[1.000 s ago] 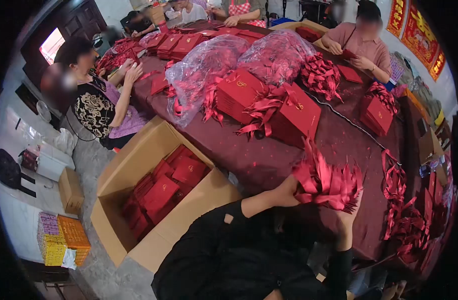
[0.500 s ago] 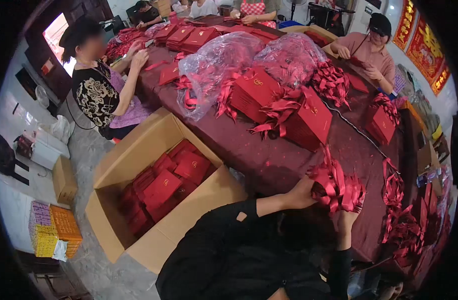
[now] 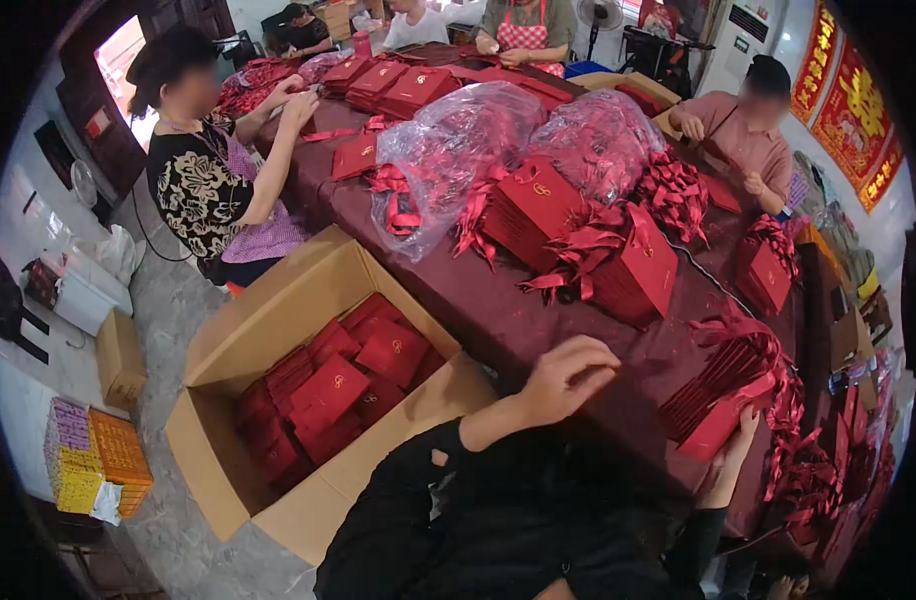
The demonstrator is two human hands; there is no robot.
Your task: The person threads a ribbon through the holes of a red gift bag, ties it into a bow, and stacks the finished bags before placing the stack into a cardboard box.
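My left hand [image 3: 566,380] hovers over the near edge of the table with its fingers loosely bent and nothing in them. Farther right, my right hand [image 3: 740,438] grips the near side of a stack of red paper gift bags [image 3: 713,425], whose ribbon handles hang over the right side. Beyond my hands stand two more stacks of red gift bags, one upright stack [image 3: 638,275] and another [image 3: 531,212] behind it, with loose ribbons around them. The undersides of my right fingers are partly hidden by the bags.
An open cardboard box [image 3: 278,270] with red bags inside stands left of me. Clear plastic sacks [image 3: 458,125] lie on the dark red table cloth [image 3: 448,305]. A cable [image 3: 703,270] runs across the right side. Co-workers stand at the left and right edges.
The ribbon-topped bundle that was between both hands now rests farther right, tilted, in my right hand. My left hand has let go and moved left.
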